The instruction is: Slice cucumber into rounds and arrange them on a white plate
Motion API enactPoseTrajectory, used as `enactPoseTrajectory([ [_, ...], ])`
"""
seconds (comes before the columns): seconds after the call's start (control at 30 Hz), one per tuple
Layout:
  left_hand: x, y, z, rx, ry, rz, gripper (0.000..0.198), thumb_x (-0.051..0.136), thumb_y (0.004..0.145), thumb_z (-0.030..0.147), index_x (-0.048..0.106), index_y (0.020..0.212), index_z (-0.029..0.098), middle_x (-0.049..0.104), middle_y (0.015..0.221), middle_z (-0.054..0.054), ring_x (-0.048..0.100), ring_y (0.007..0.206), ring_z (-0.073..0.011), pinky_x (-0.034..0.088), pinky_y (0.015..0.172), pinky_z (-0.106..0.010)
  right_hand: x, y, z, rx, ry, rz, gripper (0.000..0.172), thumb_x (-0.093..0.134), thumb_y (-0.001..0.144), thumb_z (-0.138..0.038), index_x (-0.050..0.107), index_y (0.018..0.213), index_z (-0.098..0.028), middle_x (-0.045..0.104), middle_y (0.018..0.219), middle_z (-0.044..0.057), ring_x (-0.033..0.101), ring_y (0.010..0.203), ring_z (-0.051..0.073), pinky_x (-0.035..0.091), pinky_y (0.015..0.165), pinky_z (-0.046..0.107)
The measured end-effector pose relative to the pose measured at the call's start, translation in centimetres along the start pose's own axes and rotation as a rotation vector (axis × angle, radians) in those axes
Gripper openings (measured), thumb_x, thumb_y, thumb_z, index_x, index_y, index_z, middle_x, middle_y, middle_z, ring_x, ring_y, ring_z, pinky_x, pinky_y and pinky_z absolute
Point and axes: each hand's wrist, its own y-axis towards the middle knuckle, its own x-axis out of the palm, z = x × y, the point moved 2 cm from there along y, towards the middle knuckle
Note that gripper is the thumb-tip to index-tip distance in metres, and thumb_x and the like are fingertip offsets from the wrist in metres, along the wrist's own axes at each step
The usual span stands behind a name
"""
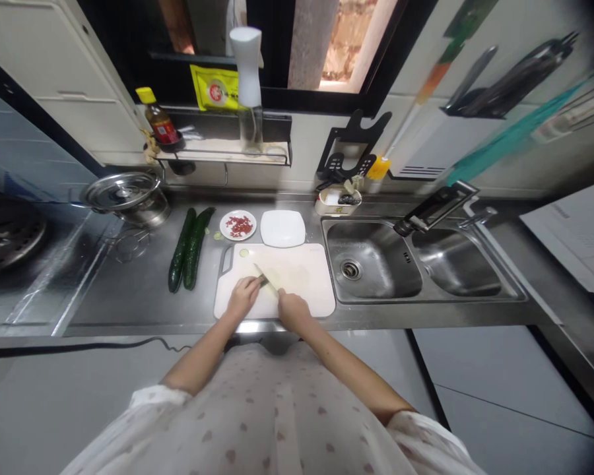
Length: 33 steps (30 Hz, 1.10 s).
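My right hand [293, 311] is closed around the handle of a kitchen knife [268, 280], its blade slanting up and left over the white cutting board [321, 280]. Against the blade, my left hand [245, 295] pinches a short, dark piece of cucumber [263, 280], mostly covered by the fingers. One pale green cucumber slice [244, 253] lies near the board's upper left corner. Faint wet patches mark the middle of the board. To its left, a whole cucumber [179, 254] rests alongside a second cucumber [196, 251] on the steel counter.
Behind the board sit a round plate [224, 231] of chopped red bits and a white square plate [283, 227]. A double sink [376, 264] with a black faucet [426, 211] is at the right. A lidded steel pot [146, 206] stands left, below a shelf [222, 156] with bottles.
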Motion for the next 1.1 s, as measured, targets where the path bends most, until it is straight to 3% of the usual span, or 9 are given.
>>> enactPoseTrajectory([
  [0.67, -0.2, 0.1, 0.2, 0.020, -0.007, 0.013, 0.032, 0.043, 0.094, 0.025, 0.062, 0.120, 0.023, 0.065, 0.106, -0.008, 0.058, 0.101, -0.0193, 0.048, 0.092, -0.036, -0.1, 3.0, -1.3, -0.036, 0.046, 0.060, 0.035, 0.031, 0.092, -0.008, 0.050, 0.121, -0.013, 0.069, 0.099, 0.015, 0.065, 0.098, 0.021, 0.048, 0.080, 0.030],
  [1.1, -0.1, 0.1, 0.1, 0.064, 0.012, 0.042, 0.030, 0.045, 0.094, 0.023, 0.061, 0.119, 0.022, 0.065, 0.105, -0.008, 0.058, 0.099, -0.0191, 0.050, 0.089, -0.036, 0.3, 1.2, -0.3, -0.025, 0.011, 0.013, 0.033, 0.034, 0.089, -0.007, 0.051, 0.115, -0.013, 0.068, 0.096, 0.015, 0.065, 0.095, 0.022, 0.048, 0.077, 0.030],
])
